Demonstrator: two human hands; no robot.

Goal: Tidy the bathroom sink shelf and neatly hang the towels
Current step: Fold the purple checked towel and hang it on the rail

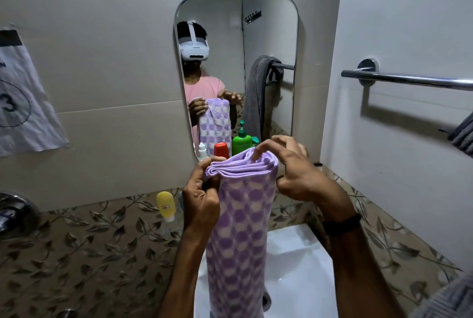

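Head view: left hand [202,202] fingers clutch lilac towel [240,228]; right hand [299,171] fingers loose atop; paper [23,102] reads "3".

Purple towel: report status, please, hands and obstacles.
Left hand grips purple towel at folded top; right hand fingers touch the fold. Towel hangs over sink. Towel rail at right, nothing blocking.

**Folded towel held over sink**

The folded purple checked towel [240,228] is held upright above the white sink [294,266]. Its top left corner is gripped by the left hand [202,197]. The layered top edge is touched by the fingertips [256,154] of the right hand [297,171]. A yellow bottle [165,205] is noted left of the towel. A red-capped bottle [221,150] and a green pump bottle [242,144] are seen behind it, at the foot of the mirror [268,36]. A grey towel [463,135] is seen below the chrome rail [409,79].
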